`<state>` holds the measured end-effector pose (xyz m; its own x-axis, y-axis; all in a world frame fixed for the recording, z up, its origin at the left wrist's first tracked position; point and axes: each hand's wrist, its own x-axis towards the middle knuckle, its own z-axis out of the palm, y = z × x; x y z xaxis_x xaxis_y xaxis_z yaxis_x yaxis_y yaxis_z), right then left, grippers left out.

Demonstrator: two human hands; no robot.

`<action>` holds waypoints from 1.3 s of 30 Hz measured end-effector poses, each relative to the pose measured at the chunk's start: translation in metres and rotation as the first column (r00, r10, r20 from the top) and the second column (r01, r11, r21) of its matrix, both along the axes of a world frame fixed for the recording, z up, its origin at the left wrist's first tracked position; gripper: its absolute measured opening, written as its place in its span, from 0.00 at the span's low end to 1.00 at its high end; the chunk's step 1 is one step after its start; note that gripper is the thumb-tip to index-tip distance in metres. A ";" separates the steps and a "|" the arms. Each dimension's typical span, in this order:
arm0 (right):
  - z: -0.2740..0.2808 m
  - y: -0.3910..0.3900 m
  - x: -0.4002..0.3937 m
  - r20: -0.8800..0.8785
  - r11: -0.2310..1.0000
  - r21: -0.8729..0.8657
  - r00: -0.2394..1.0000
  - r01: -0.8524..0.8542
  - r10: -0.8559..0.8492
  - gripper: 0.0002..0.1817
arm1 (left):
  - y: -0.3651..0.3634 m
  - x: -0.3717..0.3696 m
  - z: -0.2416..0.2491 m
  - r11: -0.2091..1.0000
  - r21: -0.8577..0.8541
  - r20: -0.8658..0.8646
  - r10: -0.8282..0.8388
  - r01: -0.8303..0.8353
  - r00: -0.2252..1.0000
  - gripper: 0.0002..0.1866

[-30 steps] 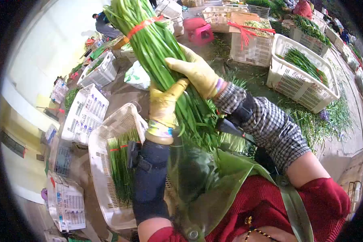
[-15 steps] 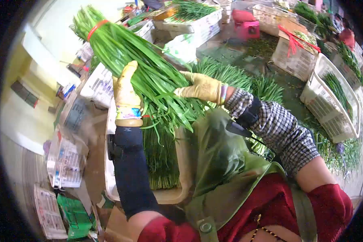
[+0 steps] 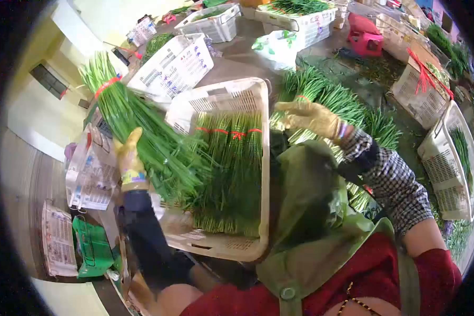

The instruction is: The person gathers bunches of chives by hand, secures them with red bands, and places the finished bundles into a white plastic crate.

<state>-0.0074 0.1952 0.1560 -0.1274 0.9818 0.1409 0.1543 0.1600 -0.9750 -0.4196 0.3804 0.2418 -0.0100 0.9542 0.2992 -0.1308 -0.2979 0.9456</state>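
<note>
1. One bunch (image 3: 129, 115) slants from its red band (image 3: 108, 86), upper left, to leaves over the crate (image 3: 265, 174)'s left side.
2. The nearer left hand (image 3: 131, 160) grasps its underside.
3. The right hand (image 3: 317, 120), apart from it, has released fingers near other greens (image 3: 343, 101).
4. Inside the crate, four red ties (image 3: 238, 135) show.

Upper left: brightly lit pale wall (image 3: 102, 18). Left: small dark rectangular panel (image 3: 48, 80) in yellowish surface. Upper right: pink stool (image 3: 366, 44) standing on dark, littered floor (image 3: 237, 63).
</note>
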 end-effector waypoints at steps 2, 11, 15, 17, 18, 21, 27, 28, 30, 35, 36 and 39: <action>0.007 -0.006 0.000 -0.088 0.995 -0.086 0.994 0.054 -0.062 0.27 | 0.013 -0.064 -0.017 0.991 0.122 -0.282 0.078 -0.044 0.956 0.34; -0.020 -0.029 0.042 -0.027 0.931 -0.254 0.960 0.262 -0.277 0.24 | 0.069 -0.106 -0.146 0.997 0.067 -0.362 0.054 -0.032 0.931 0.48; -0.030 -0.041 0.049 0.054 0.885 -0.289 0.930 0.364 -0.365 0.24 | 0.079 -0.063 -0.186 0.981 0.008 -0.659 0.152 -0.196 0.737 0.49; -0.051 -0.041 0.067 0.029 0.854 -0.344 0.914 0.390 -0.405 0.24 | 0.093 -0.055 -0.218 0.954 0.247 -0.749 0.299 -0.169 0.592 0.50; -0.050 -0.039 0.066 0.070 0.836 -0.357 0.905 0.416 -0.421 0.24 | 0.094 -0.051 -0.222 0.966 0.185 -0.775 0.257 -0.182 0.577 0.50; -0.044 -0.029 0.064 0.272 0.868 -0.234 0.887 0.438 -0.374 0.26 | 0.076 -0.031 -0.208 0.974 -0.071 -0.794 0.074 -0.214 0.603 0.50; 0.006 0.060 0.003 0.723 0.943 0.330 0.629 0.049 -0.286 0.38 | 0.034 -0.002 -0.181 0.999 -0.008 -0.822 0.022 -0.050 0.569 0.45; 0.023 0.076 -0.017 0.808 0.920 0.390 0.497 -0.048 -0.316 0.41 | 0.027 0.001 -0.180 0.999 0.041 -0.804 0.022 0.020 0.594 0.43; 0.044 0.103 -0.057 0.876 0.878 0.442 0.303 -0.187 -0.376 0.44 | 0.016 0.012 -0.174 0.969 0.167 -0.786 0.021 0.180 0.617 0.42; 0.016 0.154 -0.102 0.785 0.631 0.612 0.265 -0.478 -0.560 0.43 | -0.020 0.036 -0.141 0.848 0.280 -0.838 -0.012 0.450 0.545 0.41; 0.014 0.155 -0.106 0.841 0.714 0.540 0.327 -0.446 -0.432 0.43 | -0.023 0.037 -0.136 0.864 0.237 -0.882 0.001 0.444 0.470 0.42; 0.014 0.149 -0.103 0.939 0.807 0.314 0.289 -0.500 -0.187 0.42 | -0.018 0.037 -0.144 0.847 0.228 -0.882 -0.030 0.481 0.471 0.45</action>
